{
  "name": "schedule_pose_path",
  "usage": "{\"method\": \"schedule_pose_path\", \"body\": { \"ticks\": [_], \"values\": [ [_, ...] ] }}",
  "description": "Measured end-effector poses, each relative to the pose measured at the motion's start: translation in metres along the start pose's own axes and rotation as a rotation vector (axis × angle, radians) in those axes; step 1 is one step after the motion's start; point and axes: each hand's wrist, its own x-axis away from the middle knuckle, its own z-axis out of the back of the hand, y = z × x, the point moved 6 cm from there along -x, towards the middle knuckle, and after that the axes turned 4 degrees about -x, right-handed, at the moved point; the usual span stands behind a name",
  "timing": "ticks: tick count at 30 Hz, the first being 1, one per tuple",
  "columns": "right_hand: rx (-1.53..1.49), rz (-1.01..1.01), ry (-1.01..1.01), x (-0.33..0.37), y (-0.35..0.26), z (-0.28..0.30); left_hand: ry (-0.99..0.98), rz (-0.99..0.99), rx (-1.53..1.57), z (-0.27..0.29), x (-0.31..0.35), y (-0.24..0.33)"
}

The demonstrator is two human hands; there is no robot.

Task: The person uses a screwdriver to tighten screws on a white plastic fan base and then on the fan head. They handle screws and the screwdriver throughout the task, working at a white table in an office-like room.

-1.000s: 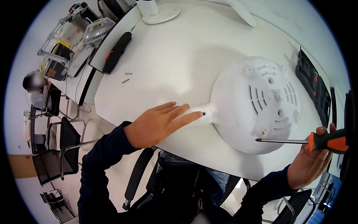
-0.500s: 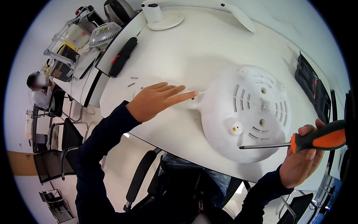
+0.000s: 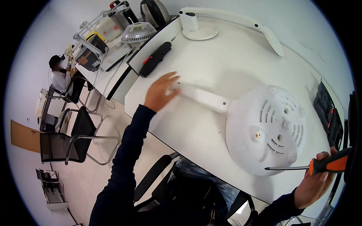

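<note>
My right hand grips a screwdriver with an orange and dark handle. Its thin shaft points left, over the near edge of a white round appliance housing. That housing lies on the table, with vent slots, screw holes and small feet facing up. From its left side a long white neck reaches toward my left hand. My left hand is slightly blurred at the neck's far end, its fingers apart and nothing visibly held. Whether the fingertips touch the neck cannot be made out.
A black power screwdriver lies at the table's left edge. Behind stands a white folding lamp; at the right lies a black tool case. Farther left, a person sits beside a cluttered desk. Chairs stand on the floor.
My left hand has moved left along the neck, uncovering most of it. The whole scene has shifted right and down in view. My right hand keeps holding the screwdriver.
</note>
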Motion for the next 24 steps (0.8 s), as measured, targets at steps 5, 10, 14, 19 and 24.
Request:
{"method": "schedule_pose_path", "body": {
  "ticks": [5, 10, 14, 19, 24],
  "values": [
    [0.129, 0.027, -0.092, -0.019, -0.017, -0.011, -0.179, 0.143, -0.058, -0.014, -0.002, -0.063],
    [0.059, 0.099, -0.125, -0.038, -0.032, -0.020, -0.272, -0.032, -0.072, -0.025, -0.011, -0.069],
    [0.010, 0.221, -0.213, -0.055, -0.039, -0.017, -0.248, -0.112, -0.244, -0.034, -0.011, -0.072],
    [0.051, 0.185, -0.146, -0.068, -0.040, 0.010, -0.216, -0.238, -0.535, -0.023, -0.021, -0.057],
    [0.130, 0.226, -0.001, -0.076, -0.037, 0.024, 0.291, 0.029, 0.253, 0.048, -0.053, 0.007]
  ]
}}
